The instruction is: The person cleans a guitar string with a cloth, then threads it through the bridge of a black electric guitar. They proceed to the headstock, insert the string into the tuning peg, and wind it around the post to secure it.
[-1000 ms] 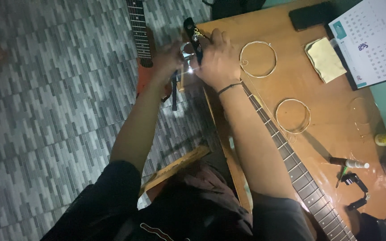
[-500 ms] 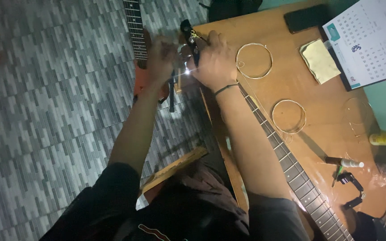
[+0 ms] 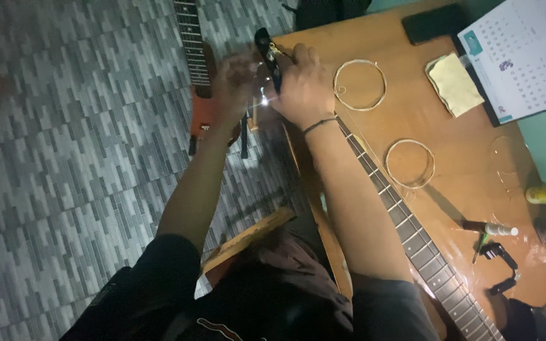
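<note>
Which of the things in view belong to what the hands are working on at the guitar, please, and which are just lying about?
In hand:
- left hand and right hand, at the black guitar headstock
- dark fretted guitar neck

Lying about:
- two coiled metal strings on the brown wooden table
- yellow folded cloth
- white calendar
- black phone
- second guitar on the floor
</note>
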